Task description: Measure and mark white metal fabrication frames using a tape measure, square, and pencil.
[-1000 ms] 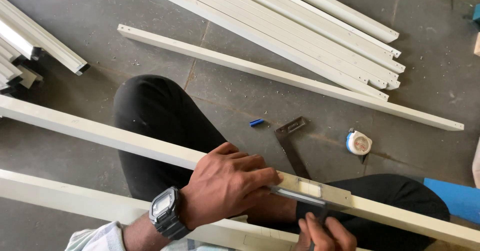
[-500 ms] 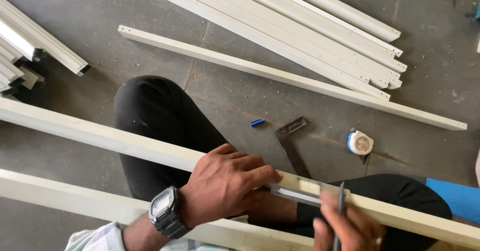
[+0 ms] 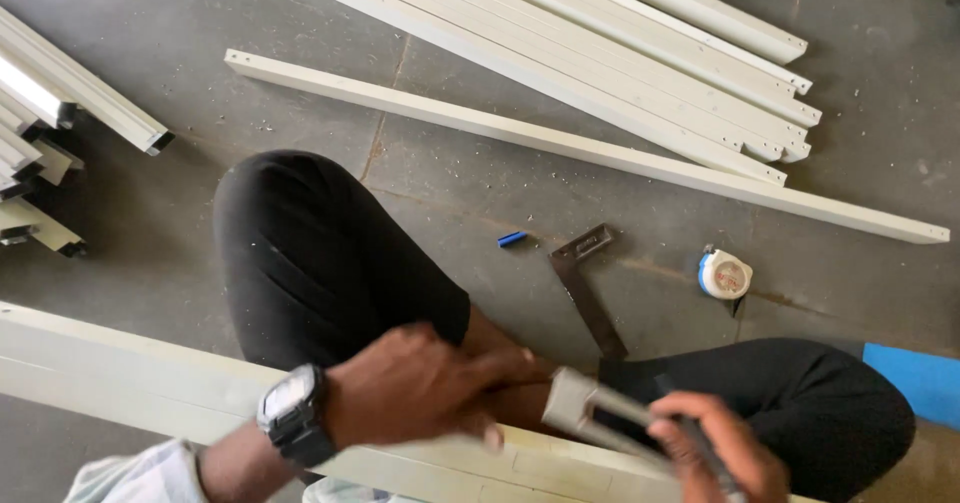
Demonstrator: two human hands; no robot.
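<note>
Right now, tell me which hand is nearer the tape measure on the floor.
Right. The right hand sits just below the tape measure, near the black-clad knee. The left hand lies farther off, toward the watch side, on the pale bar.

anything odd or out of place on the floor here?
Nothing damaged or spilled. One white bar lies apart from the stack. A square, tape measure and small blue piece lie loose on the floor. Both hands are motion-blurred.
</note>
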